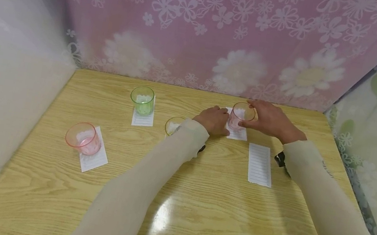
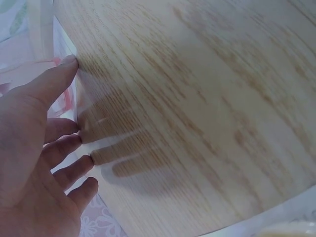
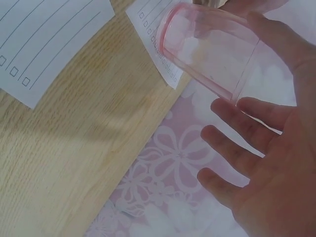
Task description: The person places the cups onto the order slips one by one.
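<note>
A clear pink-tinted cup (image 1: 235, 121) stands upright on a lined paper slip (image 1: 239, 136) toward the back of the table, with whitish contents visible inside. My right hand (image 1: 272, 121) holds it from the right, thumb and index finger spread across the rim; in the right wrist view, the other fingers extend beside the cup (image 3: 210, 52). On the cup's left side is my left hand (image 1: 213, 120), palm down. The left wrist view shows the thumb and fingertips of that hand (image 2: 29, 148) resting along the slip's edge, fingers loosely bent around nothing.
A green cup (image 1: 144, 107) sits on a slip at the back left, and another pink cup (image 1: 89, 147) on a slip nearer the left. My left sleeve (image 1: 155, 165) partly covers a yellow-rimmed cup (image 1: 171, 126). A lined slip (image 1: 260, 165) lies by my right wrist. Behind the table hangs a floral curtain (image 1: 191, 52).
</note>
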The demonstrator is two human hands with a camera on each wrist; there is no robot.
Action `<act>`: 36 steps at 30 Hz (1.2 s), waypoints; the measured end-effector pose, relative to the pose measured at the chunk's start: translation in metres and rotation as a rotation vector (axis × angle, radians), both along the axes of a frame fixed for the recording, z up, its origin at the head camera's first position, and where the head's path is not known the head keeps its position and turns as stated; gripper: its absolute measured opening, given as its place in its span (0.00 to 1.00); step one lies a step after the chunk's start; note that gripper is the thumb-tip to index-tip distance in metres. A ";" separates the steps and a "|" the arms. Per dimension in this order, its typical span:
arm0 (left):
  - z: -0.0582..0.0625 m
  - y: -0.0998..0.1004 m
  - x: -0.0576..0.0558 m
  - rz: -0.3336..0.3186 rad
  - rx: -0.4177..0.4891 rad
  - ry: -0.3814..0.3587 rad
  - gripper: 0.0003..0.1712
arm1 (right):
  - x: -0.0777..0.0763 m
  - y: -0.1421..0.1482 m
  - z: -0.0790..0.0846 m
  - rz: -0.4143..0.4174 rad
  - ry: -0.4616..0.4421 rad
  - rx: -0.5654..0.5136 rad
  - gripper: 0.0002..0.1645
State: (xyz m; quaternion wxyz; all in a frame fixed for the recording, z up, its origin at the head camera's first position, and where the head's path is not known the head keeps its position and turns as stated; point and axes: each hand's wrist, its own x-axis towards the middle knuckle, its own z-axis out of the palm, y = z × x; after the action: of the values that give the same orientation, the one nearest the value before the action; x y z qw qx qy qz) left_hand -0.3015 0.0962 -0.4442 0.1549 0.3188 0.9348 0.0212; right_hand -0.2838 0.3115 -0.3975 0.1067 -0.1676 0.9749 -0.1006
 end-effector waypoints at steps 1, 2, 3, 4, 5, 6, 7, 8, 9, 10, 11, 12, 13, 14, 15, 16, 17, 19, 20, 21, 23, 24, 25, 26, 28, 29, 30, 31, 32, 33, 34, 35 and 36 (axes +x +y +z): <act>0.000 0.000 0.000 -0.001 0.003 -0.004 0.41 | 0.000 0.000 0.001 -0.001 -0.005 0.001 0.59; 0.001 0.000 -0.001 0.001 0.009 -0.010 0.41 | 0.000 0.001 0.001 -0.003 -0.009 0.004 0.60; 0.001 -0.001 -0.001 0.001 0.017 -0.013 0.40 | 0.001 0.001 0.002 -0.003 -0.015 0.005 0.61; 0.002 -0.002 -0.001 0.004 0.024 -0.015 0.40 | 0.001 0.001 0.003 -0.005 -0.020 0.004 0.61; 0.004 -0.002 -0.001 0.008 0.033 -0.020 0.40 | 0.002 0.002 0.005 -0.006 -0.022 0.004 0.61; 0.005 -0.002 -0.002 0.010 0.041 -0.022 0.39 | 0.002 0.002 0.006 -0.006 -0.023 0.007 0.61; 0.006 -0.003 -0.002 0.011 0.049 -0.018 0.39 | 0.003 0.002 0.008 -0.005 -0.024 0.007 0.61; 0.008 -0.004 -0.002 0.018 0.053 -0.018 0.39 | 0.004 0.002 0.009 -0.004 -0.023 0.008 0.61; 0.009 -0.005 -0.002 0.020 0.054 -0.016 0.39 | 0.005 0.001 0.011 -0.002 -0.020 0.008 0.61; 0.010 -0.006 -0.002 0.026 0.057 -0.016 0.40 | 0.006 0.001 0.013 -0.001 -0.016 0.008 0.61; 0.012 -0.006 -0.002 0.032 0.058 -0.019 0.40 | 0.007 0.001 0.014 0.001 -0.011 0.008 0.60; 0.013 -0.007 -0.002 0.037 0.064 -0.018 0.41 | 0.009 0.001 0.016 0.003 -0.007 0.007 0.60; 0.014 -0.008 -0.002 0.047 0.069 -0.020 0.41 | 0.010 0.001 0.017 0.005 -0.001 0.006 0.60; 0.016 -0.008 -0.002 0.055 0.075 -0.024 0.42 | 0.011 0.002 0.018 0.008 0.006 0.005 0.60; 0.017 -0.009 -0.002 0.060 0.078 -0.023 0.42 | 0.012 0.003 0.019 0.009 0.013 0.004 0.59; 0.019 -0.009 -0.002 0.065 0.083 -0.025 0.42 | 0.013 0.004 0.020 0.009 0.019 0.002 0.59; 0.020 -0.010 -0.001 0.068 0.086 -0.024 0.42 | 0.014 0.005 0.020 0.009 0.024 0.000 0.59; 0.022 -0.011 -0.001 0.072 0.089 -0.025 0.42 | 0.017 0.007 0.022 0.007 0.028 -0.002 0.59; 0.023 -0.012 0.000 0.070 0.091 -0.025 0.42 | 0.018 0.008 0.022 0.004 0.030 -0.005 0.58; 0.024 -0.012 0.000 0.067 0.090 -0.023 0.41 | 0.019 0.009 0.022 0.001 0.030 -0.006 0.58; 0.026 -0.014 0.000 0.060 0.098 -0.016 0.41 | 0.022 0.012 0.023 0.000 0.033 -0.005 0.58; 0.027 -0.014 0.000 0.059 0.100 -0.013 0.41 | 0.023 0.013 0.024 0.001 0.037 -0.004 0.58; 0.028 -0.015 0.000 0.057 0.101 -0.009 0.41 | 0.025 0.015 0.024 0.001 0.042 -0.003 0.59; 0.029 -0.016 0.000 0.054 0.100 -0.001 0.41 | 0.026 0.016 0.024 0.000 0.049 -0.005 0.58; 0.031 -0.017 -0.001 0.057 0.102 0.012 0.41 | 0.029 0.019 0.024 0.000 0.055 -0.005 0.59; 0.031 -0.018 -0.002 0.059 0.105 0.017 0.41 | 0.030 0.020 0.024 0.000 0.058 -0.004 0.59; 0.032 -0.019 -0.002 0.062 0.109 0.019 0.41 | 0.031 0.022 0.024 -0.001 0.060 -0.004 0.58; 0.032 -0.020 -0.003 0.064 0.112 0.020 0.40 | 0.033 0.023 0.024 -0.004 0.060 -0.004 0.58; 0.033 -0.021 -0.003 0.065 0.118 0.024 0.40 | 0.034 0.024 0.024 -0.004 0.058 0.002 0.58; 0.033 -0.022 -0.003 0.068 0.124 0.023 0.40 | 0.035 0.025 0.024 -0.007 0.055 0.007 0.58; 0.034 -0.022 -0.004 0.070 0.127 0.025 0.40 | 0.036 0.026 0.025 -0.009 0.056 0.013 0.57; 0.035 -0.023 -0.004 0.072 0.130 0.029 0.40 | 0.037 0.026 0.025 -0.011 0.056 0.016 0.57; 0.035 -0.024 -0.004 0.076 0.129 0.033 0.40 | 0.038 0.027 0.026 -0.013 0.054 0.018 0.57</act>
State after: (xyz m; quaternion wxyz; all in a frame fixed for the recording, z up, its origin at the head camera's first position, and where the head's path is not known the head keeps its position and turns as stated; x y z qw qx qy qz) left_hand -0.3055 0.0724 -0.4087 0.1176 0.2930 0.9453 0.0821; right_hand -0.2459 0.3383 -0.3719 0.0814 -0.1632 0.9793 -0.0880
